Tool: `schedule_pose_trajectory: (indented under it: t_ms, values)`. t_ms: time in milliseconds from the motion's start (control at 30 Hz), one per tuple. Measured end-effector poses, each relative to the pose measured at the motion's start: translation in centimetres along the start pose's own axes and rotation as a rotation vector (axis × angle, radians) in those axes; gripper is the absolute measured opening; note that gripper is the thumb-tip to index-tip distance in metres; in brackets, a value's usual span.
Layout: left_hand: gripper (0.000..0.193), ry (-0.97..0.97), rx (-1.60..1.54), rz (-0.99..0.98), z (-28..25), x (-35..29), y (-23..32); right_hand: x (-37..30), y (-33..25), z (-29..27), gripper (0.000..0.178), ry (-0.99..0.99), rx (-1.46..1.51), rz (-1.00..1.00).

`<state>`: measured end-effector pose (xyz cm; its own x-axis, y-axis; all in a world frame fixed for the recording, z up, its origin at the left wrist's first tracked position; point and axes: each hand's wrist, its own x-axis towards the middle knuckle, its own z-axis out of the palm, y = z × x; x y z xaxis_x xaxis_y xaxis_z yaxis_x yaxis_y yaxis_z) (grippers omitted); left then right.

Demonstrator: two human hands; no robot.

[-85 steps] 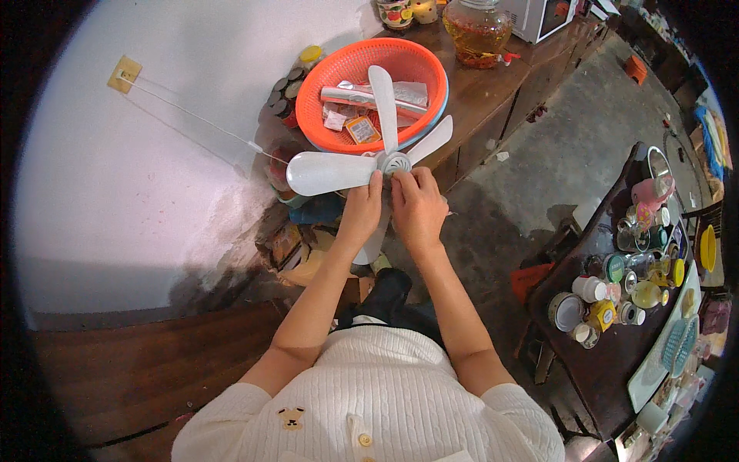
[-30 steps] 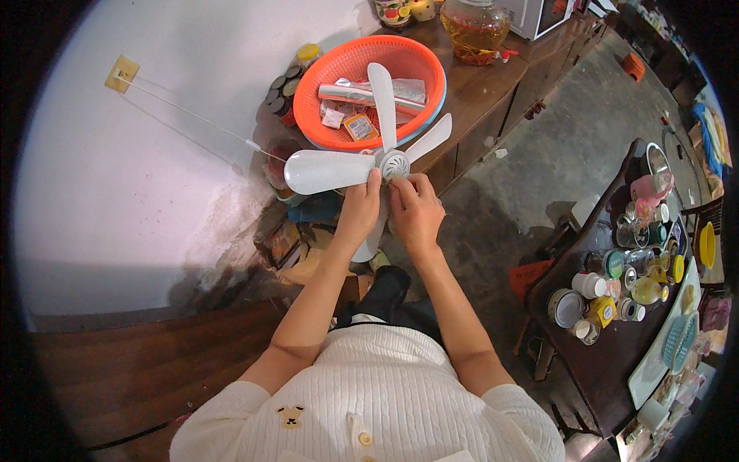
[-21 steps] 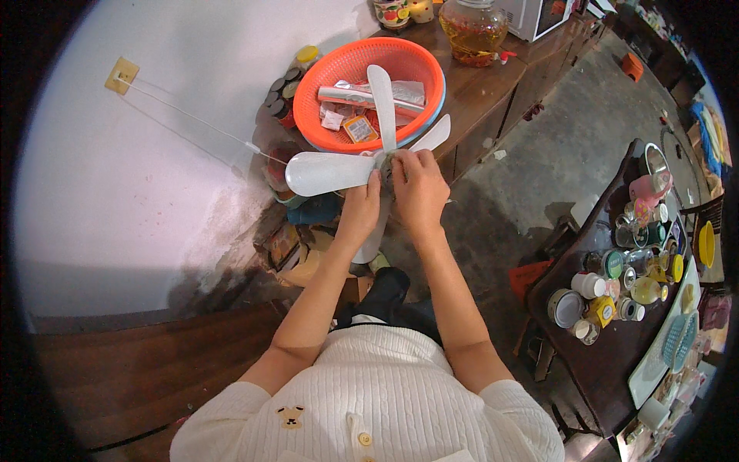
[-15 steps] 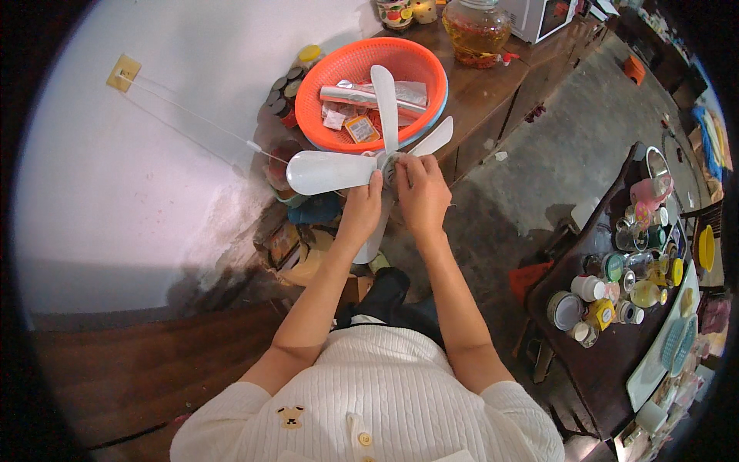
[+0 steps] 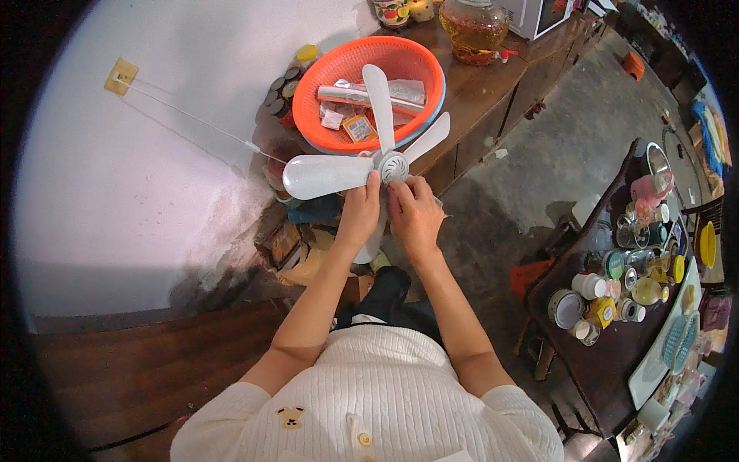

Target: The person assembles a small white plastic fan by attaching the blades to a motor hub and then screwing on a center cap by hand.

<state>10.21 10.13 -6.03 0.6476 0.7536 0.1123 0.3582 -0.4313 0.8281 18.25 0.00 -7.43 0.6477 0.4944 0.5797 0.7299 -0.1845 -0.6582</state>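
I hold a small white fan (image 5: 323,173) with several blades out in front of my chest. My left hand (image 5: 360,214) grips it just below the round ribbed hub (image 5: 393,165), thumb up against the hub's left side. My right hand (image 5: 416,214) pinches the hub's lower right edge with its fingertips. One blade points left, one points up over the orange basket, one reaches right, and a lower blade is mostly hidden behind my left hand. A thin white cord (image 5: 192,119) runs from the fan to a wall socket (image 5: 123,75).
An orange basket (image 5: 327,73) with foil packets sits on a wooden cabinet (image 5: 493,85), beside a glass jar of amber liquid (image 5: 471,27). Jars and lids crowd the corner near the wall. A dark table (image 5: 616,354) full of bottles and cups stands at right. Concrete floor lies between.
My right hand covered the top of the hub, then slid back down to its lower edge, baring the hub again. The blades turned slightly. My left hand kept its grip.
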Motion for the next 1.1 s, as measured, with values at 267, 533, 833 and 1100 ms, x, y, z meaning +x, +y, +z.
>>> schedule_pose_trajectory:
  t_ms: [267, 533, 833, 1100]
  values:
    - [0.050, -0.072, -0.041, -0.086, -0.2, 0.3, 0.4, 2.9, -0.9, 0.2, 0.012, 0.012, -0.065, -0.028]
    - [0.053, -0.039, -0.052, -0.032, -0.2, 0.1, 1.1, 0.9, 0.0, 0.0, 0.013, 0.022, -0.030, 0.012]
    - [0.054, -0.056, -0.027, -0.089, -0.3, 0.1, 1.2, -0.7, 1.5, 0.4, 0.012, 0.018, -0.017, 0.037]
    - [0.047, -0.094, 0.028, -0.107, -0.8, 0.2, 1.5, 2.0, -0.6, 0.4, 0.010, 0.043, -0.022, 0.010]
